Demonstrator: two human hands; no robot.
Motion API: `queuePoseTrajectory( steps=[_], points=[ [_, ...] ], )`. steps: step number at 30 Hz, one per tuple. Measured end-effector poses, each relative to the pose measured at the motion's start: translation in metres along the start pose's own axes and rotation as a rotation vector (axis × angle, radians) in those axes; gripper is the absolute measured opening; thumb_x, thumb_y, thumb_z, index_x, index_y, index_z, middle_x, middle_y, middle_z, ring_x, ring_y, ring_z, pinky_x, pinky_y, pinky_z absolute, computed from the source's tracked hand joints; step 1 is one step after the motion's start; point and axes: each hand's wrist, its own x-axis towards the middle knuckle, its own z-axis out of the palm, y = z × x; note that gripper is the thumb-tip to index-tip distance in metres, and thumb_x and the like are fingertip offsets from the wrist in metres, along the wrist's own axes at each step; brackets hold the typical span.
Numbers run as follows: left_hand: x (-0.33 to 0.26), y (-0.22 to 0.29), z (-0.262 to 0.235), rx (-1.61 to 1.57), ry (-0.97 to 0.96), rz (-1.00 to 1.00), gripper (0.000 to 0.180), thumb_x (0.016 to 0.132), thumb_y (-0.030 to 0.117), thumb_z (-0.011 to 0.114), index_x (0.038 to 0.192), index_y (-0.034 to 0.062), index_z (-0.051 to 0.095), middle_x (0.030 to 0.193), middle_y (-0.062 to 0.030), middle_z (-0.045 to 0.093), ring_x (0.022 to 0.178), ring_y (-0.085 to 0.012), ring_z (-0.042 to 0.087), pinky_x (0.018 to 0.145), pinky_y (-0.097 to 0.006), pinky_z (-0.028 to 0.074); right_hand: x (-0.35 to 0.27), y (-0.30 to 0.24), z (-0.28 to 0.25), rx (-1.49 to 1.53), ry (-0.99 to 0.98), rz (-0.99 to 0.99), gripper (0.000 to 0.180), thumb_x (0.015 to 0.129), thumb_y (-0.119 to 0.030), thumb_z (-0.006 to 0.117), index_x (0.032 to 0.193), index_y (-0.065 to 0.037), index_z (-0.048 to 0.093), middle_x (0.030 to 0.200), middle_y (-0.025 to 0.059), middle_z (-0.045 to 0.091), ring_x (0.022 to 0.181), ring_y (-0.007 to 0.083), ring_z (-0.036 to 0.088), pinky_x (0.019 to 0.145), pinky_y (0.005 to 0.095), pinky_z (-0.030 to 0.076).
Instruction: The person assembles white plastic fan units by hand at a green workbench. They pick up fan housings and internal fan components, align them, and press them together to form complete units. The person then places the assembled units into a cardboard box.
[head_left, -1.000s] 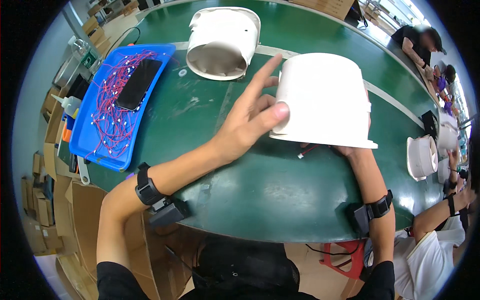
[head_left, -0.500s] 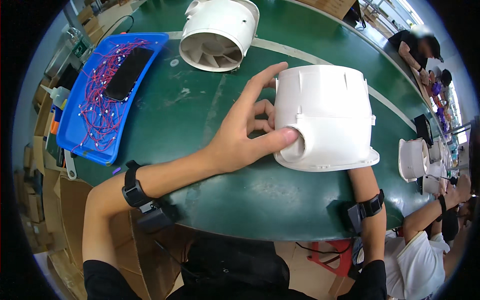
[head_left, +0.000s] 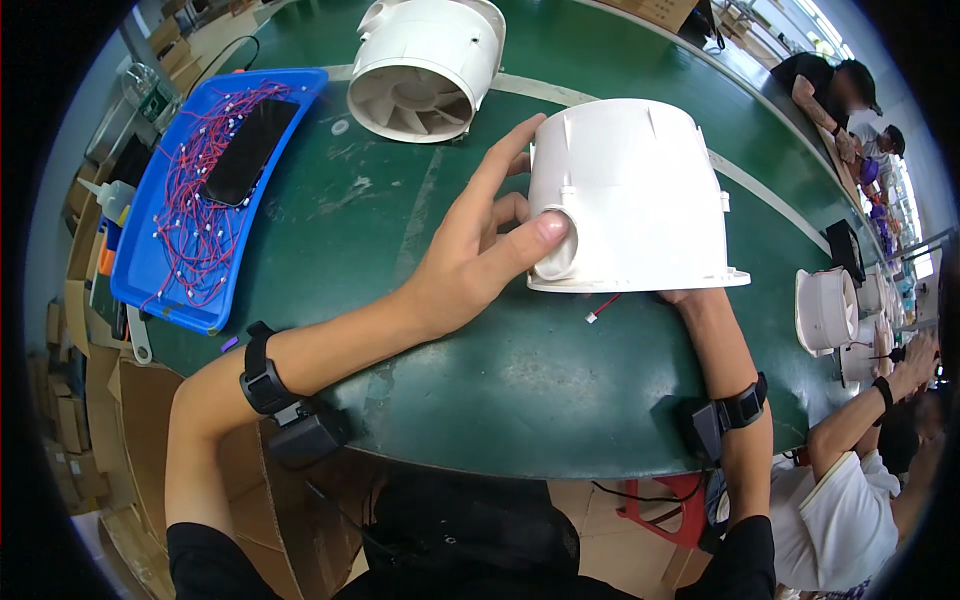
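A white plastic fan housing (head_left: 635, 190), round with a flanged lower rim, is tilted in front of me. My left hand (head_left: 480, 235) grips its left side, the thumb on the short round port (head_left: 558, 250) and the other fingers behind the wall. Below the flange a thin red wire with a small white connector (head_left: 592, 317) sticks out. My right hand (head_left: 690, 296) reaches under the housing from below; only its wrist end shows, and its fingers are hidden.
Another white fan housing (head_left: 430, 75) with blades stands farther back. To the left, a blue tray (head_left: 222, 300) holds red wires (head_left: 195, 225) and a black phone (head_left: 250, 150). More white housings (head_left: 825, 310) stand at right near a co-worker (head_left: 840, 500). The green table (head_left: 480, 420) curves toward me.
The housing has tipped and shifted up and left, with my left hand still on it. The red wire with its white connector now shows below the flange.
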Motion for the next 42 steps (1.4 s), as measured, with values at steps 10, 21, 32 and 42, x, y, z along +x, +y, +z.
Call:
queuePoseTrajectory(
  steps=[10, 21, 32, 42],
  points=[
    [0.001, 0.001, -0.003, 0.037, -0.041, 0.025, 0.083, 0.089, 0.029, 0.058, 0.150, 0.0006, 0.010, 0.141, -0.0255, 0.028, 0.109, -0.0228, 0.052, 0.097, -0.036, 0.039, 0.010, 0.011, -0.032, 0.027, -0.139, -0.007, 0.075, 0.091, -0.062, 0.038, 0.143, -0.009, 0.035, 0.136, 0.0169, 0.048, 0.115, 0.0283, 0.058, 0.089, 0.0395, 0.055],
    [0.009, -0.006, 0.001, 0.135, -0.037, 0.021, 0.095, 0.082, 0.042, 0.062, 0.150, 0.0034, 0.008, 0.148, -0.0174, 0.026, 0.135, -0.0275, 0.030, 0.110, -0.043, 0.025, 0.003, 0.004, -0.002, 0.069, 0.045, -0.053, 0.066, 0.091, -0.065, 0.036, 0.135, -0.016, 0.046, 0.131, 0.0063, 0.051, 0.116, 0.0259, 0.049, 0.095, 0.0488, 0.041],
    [0.009, 0.005, -0.007, -0.102, 0.029, -0.090, 0.080, 0.085, 0.029, 0.068, 0.144, -0.0027, 0.024, 0.133, -0.0139, 0.044, 0.127, -0.0221, 0.040, 0.107, -0.035, 0.031, 0.002, 0.021, -0.008, -0.213, 0.045, -0.386, 0.056, 0.100, -0.049, 0.030, 0.133, -0.004, 0.042, 0.128, 0.0106, 0.052, 0.116, 0.0203, 0.052, 0.099, 0.0350, 0.043],
    [0.017, 0.001, -0.039, 0.015, -0.321, -0.125, 0.104, 0.070, 0.043, 0.080, 0.145, -0.0001, 0.023, 0.140, -0.0148, 0.040, 0.130, -0.0235, 0.038, 0.109, -0.036, 0.030, 0.004, 0.016, 0.001, -0.489, -0.202, -0.477, 0.062, 0.100, -0.047, 0.026, 0.138, 0.001, 0.039, 0.131, 0.0180, 0.050, 0.122, 0.0246, 0.048, 0.103, 0.0344, 0.036]
  ],
)
